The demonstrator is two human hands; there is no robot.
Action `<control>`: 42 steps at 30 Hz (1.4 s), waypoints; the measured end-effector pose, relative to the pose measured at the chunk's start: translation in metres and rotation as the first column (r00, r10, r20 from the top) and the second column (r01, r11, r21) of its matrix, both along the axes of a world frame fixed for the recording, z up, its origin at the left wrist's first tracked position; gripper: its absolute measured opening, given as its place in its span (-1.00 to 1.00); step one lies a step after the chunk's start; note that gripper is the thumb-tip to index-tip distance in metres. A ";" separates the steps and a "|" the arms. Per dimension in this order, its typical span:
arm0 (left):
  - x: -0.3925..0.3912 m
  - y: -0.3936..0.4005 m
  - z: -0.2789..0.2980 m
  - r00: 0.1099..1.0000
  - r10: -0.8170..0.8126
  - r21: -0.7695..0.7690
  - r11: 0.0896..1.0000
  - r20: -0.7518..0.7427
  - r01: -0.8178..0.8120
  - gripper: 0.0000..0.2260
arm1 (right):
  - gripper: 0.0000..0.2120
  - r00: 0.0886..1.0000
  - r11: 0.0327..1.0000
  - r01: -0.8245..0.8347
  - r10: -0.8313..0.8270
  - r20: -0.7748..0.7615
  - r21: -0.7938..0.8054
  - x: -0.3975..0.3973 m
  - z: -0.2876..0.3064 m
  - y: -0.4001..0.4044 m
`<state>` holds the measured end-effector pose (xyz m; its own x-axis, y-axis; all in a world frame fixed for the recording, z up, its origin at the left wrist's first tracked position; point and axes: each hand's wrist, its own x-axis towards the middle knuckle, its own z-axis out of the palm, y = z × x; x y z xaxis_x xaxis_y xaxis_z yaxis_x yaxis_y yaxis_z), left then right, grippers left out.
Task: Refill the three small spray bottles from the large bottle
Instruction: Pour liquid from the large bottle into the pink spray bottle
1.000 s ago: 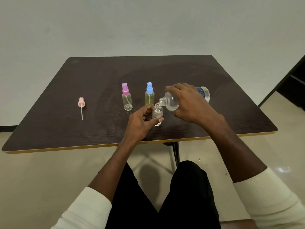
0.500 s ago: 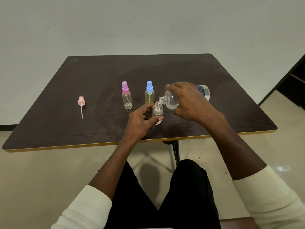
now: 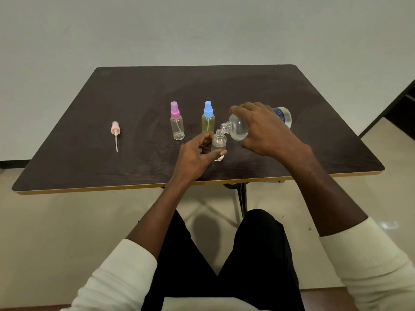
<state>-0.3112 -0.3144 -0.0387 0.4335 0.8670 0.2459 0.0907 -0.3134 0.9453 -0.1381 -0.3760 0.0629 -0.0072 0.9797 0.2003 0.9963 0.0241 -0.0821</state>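
Nearest, at the frame's centre, the left hand (image 3: 195,157) curls thumb and fingers around the uncapped small bottle (image 3: 219,145) standing on the dark table (image 3: 89,167). Just right of it, the right hand (image 3: 266,131) grips the large bottle (image 3: 239,130), tipped with its open neck at the small bottle's mouth. Behind stand a pink-capped bottle (image 3: 177,123) and a blue-capped bottle (image 3: 208,118); at left lies a loose spray head (image 3: 115,131).
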 end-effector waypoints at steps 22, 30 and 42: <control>0.000 0.000 0.001 1.000 -0.010 -0.002 1.000 0.014 0.010 -0.69 | -0.27 1.000 1.000 0.002 -0.002 0.004 -0.011 0.000 0.001 0.002; 0.000 0.001 -0.001 1.000 -0.007 -0.005 1.000 0.014 0.007 -0.68 | -0.28 1.000 1.000 -0.002 0.002 0.001 -0.012 -0.001 0.002 0.000; -0.001 0.000 -0.001 1.000 -0.013 -0.014 1.000 0.024 0.013 -0.68 | -0.27 1.000 1.000 -0.002 0.002 0.014 -0.014 -0.001 0.002 0.001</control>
